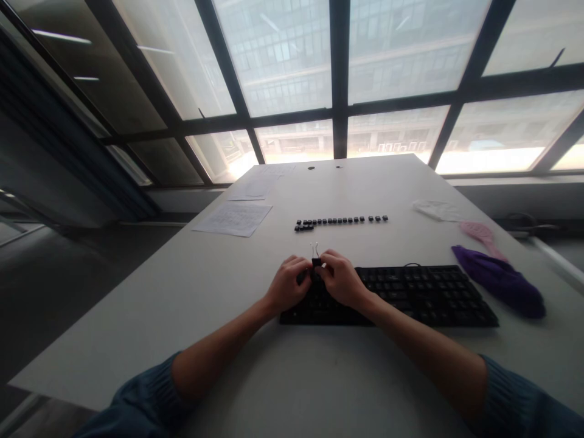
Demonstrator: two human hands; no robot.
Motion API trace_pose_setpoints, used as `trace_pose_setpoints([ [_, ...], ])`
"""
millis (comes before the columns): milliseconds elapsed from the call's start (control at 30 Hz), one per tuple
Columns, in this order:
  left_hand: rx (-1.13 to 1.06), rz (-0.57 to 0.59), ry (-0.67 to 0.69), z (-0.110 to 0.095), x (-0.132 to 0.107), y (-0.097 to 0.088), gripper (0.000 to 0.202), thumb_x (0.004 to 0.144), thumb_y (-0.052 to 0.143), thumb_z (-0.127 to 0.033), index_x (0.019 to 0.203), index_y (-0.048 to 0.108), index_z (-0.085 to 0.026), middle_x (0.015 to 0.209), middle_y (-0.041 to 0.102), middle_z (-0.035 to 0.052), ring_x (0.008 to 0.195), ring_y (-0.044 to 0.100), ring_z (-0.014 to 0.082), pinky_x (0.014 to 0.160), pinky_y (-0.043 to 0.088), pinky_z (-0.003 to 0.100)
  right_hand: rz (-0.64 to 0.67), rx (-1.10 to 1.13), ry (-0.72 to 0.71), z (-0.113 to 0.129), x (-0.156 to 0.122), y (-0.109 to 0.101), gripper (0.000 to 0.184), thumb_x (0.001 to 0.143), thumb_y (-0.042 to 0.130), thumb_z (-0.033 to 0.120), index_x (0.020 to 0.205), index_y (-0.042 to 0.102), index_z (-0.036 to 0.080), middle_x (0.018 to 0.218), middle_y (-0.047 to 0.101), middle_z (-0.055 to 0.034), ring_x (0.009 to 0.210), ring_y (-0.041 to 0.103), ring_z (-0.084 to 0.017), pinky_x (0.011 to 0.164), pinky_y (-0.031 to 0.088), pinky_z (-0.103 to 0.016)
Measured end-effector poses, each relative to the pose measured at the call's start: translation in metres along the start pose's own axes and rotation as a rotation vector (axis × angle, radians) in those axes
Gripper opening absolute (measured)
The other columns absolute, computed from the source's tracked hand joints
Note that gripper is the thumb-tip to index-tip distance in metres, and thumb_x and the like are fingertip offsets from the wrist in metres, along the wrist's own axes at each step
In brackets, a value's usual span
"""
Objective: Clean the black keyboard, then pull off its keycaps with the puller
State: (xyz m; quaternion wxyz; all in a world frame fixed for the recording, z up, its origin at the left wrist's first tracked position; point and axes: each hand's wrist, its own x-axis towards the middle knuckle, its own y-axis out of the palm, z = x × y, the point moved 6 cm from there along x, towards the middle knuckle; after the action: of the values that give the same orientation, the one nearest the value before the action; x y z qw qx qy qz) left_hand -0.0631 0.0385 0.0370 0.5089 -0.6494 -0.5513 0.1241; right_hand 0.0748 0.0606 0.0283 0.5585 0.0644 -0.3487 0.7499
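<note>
Printed or written lines cover the two flat white paper sheets [233, 219] on the left of the worktop [219, 280], but they are too small to read; the markings on the long black full-size plastic keyboard [424, 292] are too dark to make out. The keyboard lies at the near part of the worktop, its left end directly beneath both hands and the rest stretching to the right, partly behind the right forearm. A small black piece with two thin upright metal wires [316, 262] sits between the hands, above the keyboard's back edge near its left end.

The right hand [341, 277] pinches this piece between thumb and bent fingers. The left hand [289, 281] is curled, thumb and fingertips nearly together at the piece's left side; whether it grips too, I cannot tell.

Beyond the hands, small black square keycaps [344, 220] stand in a line, with a short second row at its left end. Right of them lie a clear crumpled plastic bag [438, 210], a pink flat-headed handled object [479, 231] and a purple cloth pouch [502, 283], the last just beside the keyboard.
</note>
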Motion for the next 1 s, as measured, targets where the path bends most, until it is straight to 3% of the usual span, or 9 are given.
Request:
trace_pose_setpoints([
  [167,-0.04,0.105,0.037,-0.009,0.001,0.001,0.01,0.082,0.06,-0.017,0.089,0.066,-0.021,0.087,0.066,0.0036,0.089,0.057,0.0212,0.084,0.047,0.036,0.024,-0.087,-0.037,0.007,-0.003,-0.001,0.022,0.088,0.056,0.015,0.07,0.045,0.02,0.077,0.052,0.0003,0.067,0.049,-0.013,0.064,0.036,-0.025],
  [333,-0.104,0.079,0.053,-0.003,0.003,0.005,0.005,0.083,0.064,-0.019,0.084,0.068,-0.021,0.091,0.068,0.0031,0.089,0.057,0.0195,0.088,0.046,0.035,0.078,-0.11,-0.08,0.011,-0.005,0.002,0.017,0.091,0.054,0.016,0.075,0.049,0.02,0.081,0.054,-0.0009,0.071,0.051,-0.014,0.066,0.037,-0.025],
  [567,-0.053,0.077,0.017,0.011,0.003,0.013,0.003,0.081,0.068,-0.022,0.08,0.071,-0.023,0.095,0.07,0.0035,0.094,0.059,0.0225,0.087,0.049,0.038,0.022,-0.02,-0.057,0.009,-0.003,-0.001,0.021,0.09,0.053,0.014,0.071,0.048,0.02,0.078,0.052,-0.0004,0.069,0.05,-0.014,0.065,0.037,-0.026],
  [1000,0.051,0.019,0.047,-0.006,0.0,0.014,0.012,0.094,0.052,-0.024,0.099,0.063,-0.022,0.102,0.064,0.0067,0.101,0.057,0.0231,0.089,0.049,0.039,-0.075,0.078,-0.035,0.007,0.001,-0.009,0.026,0.088,0.052,0.016,0.065,0.041,0.021,0.073,0.05,0.0008,0.068,0.048,-0.014,0.064,0.036,-0.026],
])
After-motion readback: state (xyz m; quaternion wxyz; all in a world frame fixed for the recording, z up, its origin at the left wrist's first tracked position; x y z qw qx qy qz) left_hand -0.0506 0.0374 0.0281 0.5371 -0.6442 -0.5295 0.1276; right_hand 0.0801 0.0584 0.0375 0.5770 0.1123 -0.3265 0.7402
